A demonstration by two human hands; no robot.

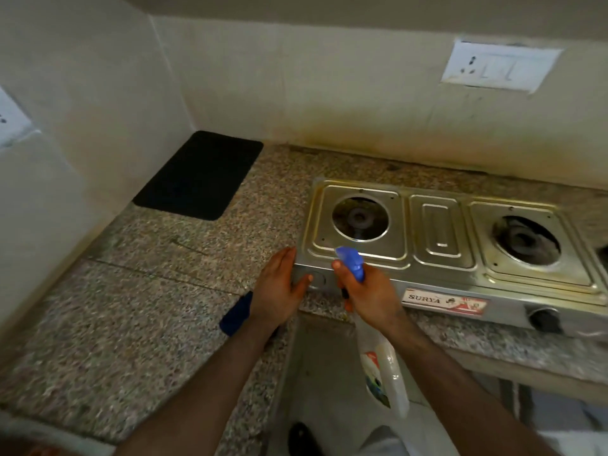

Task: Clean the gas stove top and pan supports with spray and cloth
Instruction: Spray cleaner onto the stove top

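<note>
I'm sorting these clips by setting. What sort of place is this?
Most likely a home kitchen. A two-burner steel gas stove sits on a speckled granite counter in a wall corner, with a switch-and-socket plate above it. The right hand grips a spray bottle.

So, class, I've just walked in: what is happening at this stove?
A person stands at a granite counter. Their right hand grips a spray bottle by its blue trigger head, aimed at the steel two-burner gas stove. The left hand rests flat against the stove's left front corner. The pan supports are off, and a blue cloth lies beside the left wrist.
</note>
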